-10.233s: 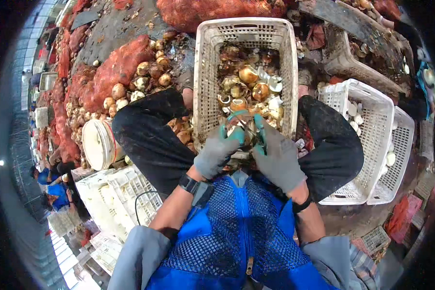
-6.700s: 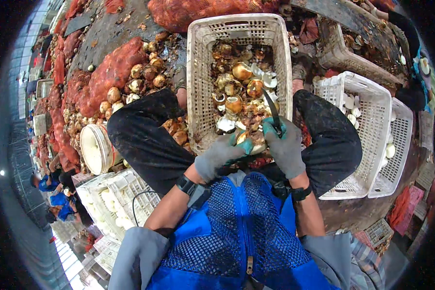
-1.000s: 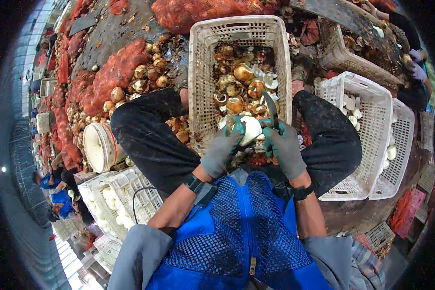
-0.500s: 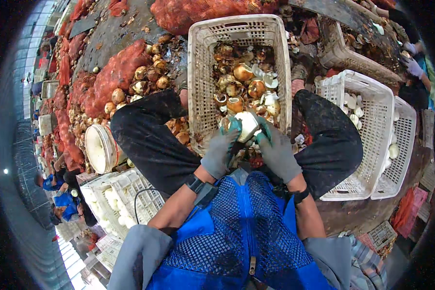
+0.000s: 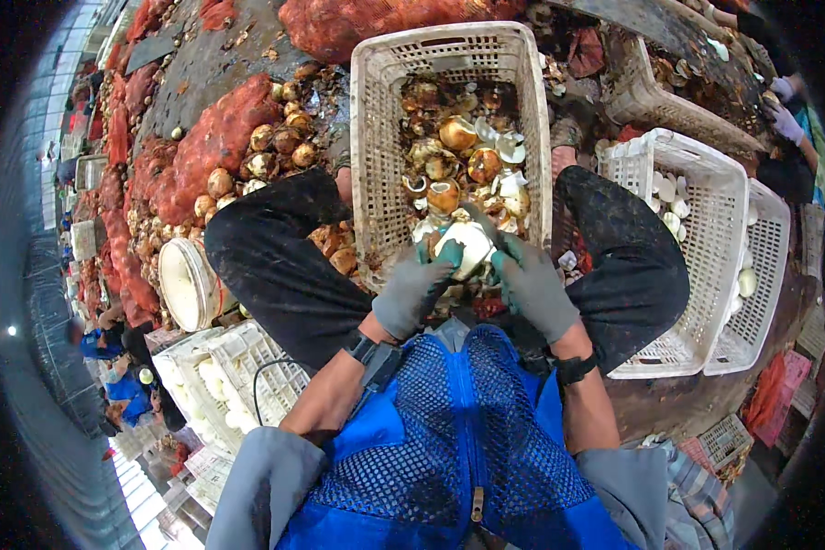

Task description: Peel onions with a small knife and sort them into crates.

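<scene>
A pale, peeled onion [image 5: 463,249] sits between my two gloved hands, above the near end of a dirty white crate [image 5: 362,137]. Grey gloves with green fingers cover both. Fingers of my left hand [image 5: 412,289] grip the onion from the left. My right hand [image 5: 536,289] is closed on a knife [image 5: 478,216], whose grey blade is partly visible along the top of the onion, and also touches the onion's right side. The handle is hidden. Brown-skinned onions [image 5: 458,133], loose skins and white scraps lie inside the crate.
Red mesh sacks [image 5: 211,147] and loose onions [image 5: 284,137] lie left and beyond. A white bucket [image 5: 192,284] and crates [image 5: 247,367] with peeled onions stand left; two more crates [image 5: 687,312] stand right. Other people [image 5: 119,367] work at both sides.
Earlier I held a brown, partly skinned onion; it now looks white. The knife blade, raised upright a second ago, has tilted left over the onion. My hands stay above the crate.
</scene>
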### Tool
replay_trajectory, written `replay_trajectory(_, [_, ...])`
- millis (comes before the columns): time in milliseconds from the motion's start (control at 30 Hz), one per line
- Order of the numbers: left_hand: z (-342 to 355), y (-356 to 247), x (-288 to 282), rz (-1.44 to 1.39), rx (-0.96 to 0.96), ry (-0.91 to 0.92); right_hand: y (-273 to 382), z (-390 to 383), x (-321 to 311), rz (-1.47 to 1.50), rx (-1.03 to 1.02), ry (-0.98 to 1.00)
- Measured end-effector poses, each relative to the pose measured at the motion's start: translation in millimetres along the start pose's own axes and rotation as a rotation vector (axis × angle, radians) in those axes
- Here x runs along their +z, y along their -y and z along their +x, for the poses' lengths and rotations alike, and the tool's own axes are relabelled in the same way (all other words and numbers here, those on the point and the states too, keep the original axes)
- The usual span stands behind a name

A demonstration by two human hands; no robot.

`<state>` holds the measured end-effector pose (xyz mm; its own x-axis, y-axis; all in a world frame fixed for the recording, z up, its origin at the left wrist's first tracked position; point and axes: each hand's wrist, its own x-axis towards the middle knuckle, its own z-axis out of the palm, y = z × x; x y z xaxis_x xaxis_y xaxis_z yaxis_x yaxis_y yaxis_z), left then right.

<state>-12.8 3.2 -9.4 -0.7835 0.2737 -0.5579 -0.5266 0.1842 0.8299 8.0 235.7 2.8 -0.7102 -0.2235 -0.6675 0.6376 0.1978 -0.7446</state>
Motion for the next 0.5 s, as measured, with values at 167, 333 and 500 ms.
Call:
replay_trajectory(167, [-1, 17, -17, 0.406, 0.286, 0.051, -48, 16, 5, -0.872, -0.894, -0.421])
replay_trajectory(333, [-10, -14, -5, 0.339, 0.030, 0.039, -45, 24, 1, -0.239, -0.390, -0.125])
replay_trajectory(500, [-19, -51, 10, 0.614, 0.158, 0.009, -1, 4, -2, 0.345, 0.037, -0.138])
